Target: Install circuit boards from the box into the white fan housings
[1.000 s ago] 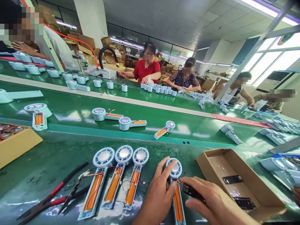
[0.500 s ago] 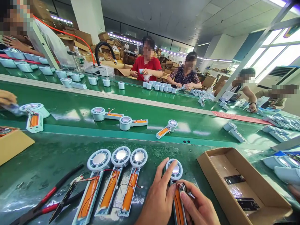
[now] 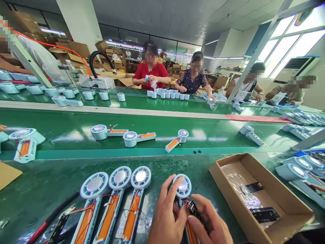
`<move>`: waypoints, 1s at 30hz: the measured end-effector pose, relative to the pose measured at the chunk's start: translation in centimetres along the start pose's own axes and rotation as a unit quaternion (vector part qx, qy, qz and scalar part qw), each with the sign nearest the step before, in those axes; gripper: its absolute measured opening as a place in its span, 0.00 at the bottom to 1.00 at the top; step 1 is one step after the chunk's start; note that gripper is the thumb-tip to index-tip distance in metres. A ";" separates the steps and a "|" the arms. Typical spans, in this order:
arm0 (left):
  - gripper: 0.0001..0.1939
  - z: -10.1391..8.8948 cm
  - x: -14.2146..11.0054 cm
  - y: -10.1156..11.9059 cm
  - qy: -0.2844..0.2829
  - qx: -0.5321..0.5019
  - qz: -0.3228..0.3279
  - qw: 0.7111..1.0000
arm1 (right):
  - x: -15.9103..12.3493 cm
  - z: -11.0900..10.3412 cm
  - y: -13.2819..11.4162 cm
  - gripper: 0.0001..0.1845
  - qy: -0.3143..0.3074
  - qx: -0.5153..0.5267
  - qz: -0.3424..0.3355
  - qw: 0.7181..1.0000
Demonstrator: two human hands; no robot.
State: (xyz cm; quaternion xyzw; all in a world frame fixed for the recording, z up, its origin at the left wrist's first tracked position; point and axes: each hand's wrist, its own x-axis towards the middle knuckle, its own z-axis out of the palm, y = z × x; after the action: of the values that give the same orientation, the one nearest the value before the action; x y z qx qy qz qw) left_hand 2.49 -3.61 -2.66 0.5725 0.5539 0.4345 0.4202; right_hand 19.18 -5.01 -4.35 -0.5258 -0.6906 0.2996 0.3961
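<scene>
At the bottom centre my left hand rests on a half-open handheld fan, thumb and forefinger around its round head. My right hand pinches a small black circuit board against the fan's handle, over the orange battery. Three more open fans with orange batteries and red wires lie side by side to the left.
An open cardboard box holding black circuit boards stands at right. Red-handled pliers lie at bottom left. More fan parts ride the green conveyor. Several other people work across the far table.
The view has shifted so the fans and box sit lower and further left. My right hand has brought the circuit board in onto the fan's handle. My left hand stays on the fan.
</scene>
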 end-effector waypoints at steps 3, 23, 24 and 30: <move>0.30 0.1 0.0 -0.3 0.009 -0.011 0.004 1.000 | -0.4 0.4 0.2 0.15 0.029 -0.067 -0.076 0.994; 0.28 -2.1 1.2 0.5 -0.072 -0.033 -0.017 0.997 | 3.9 -4.2 -3.4 0.13 -0.205 -0.333 -0.218 0.894; 0.29 -2.0 1.4 0.7 -0.066 -0.017 -0.018 0.997 | 3.8 -4.4 -3.1 0.16 -0.216 -0.311 -0.201 0.904; 0.30 -0.9 1.4 1.3 -0.021 0.012 -0.025 0.999 | 1.6 -4.0 -0.7 0.24 -0.168 -0.114 -0.152 0.967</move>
State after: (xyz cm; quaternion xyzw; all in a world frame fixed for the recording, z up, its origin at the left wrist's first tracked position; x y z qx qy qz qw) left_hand 1.96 -2.29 -1.12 0.5727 0.5645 0.4047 0.4354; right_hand 22.09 -3.67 -1.33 -0.3981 -0.8486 0.2393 0.2532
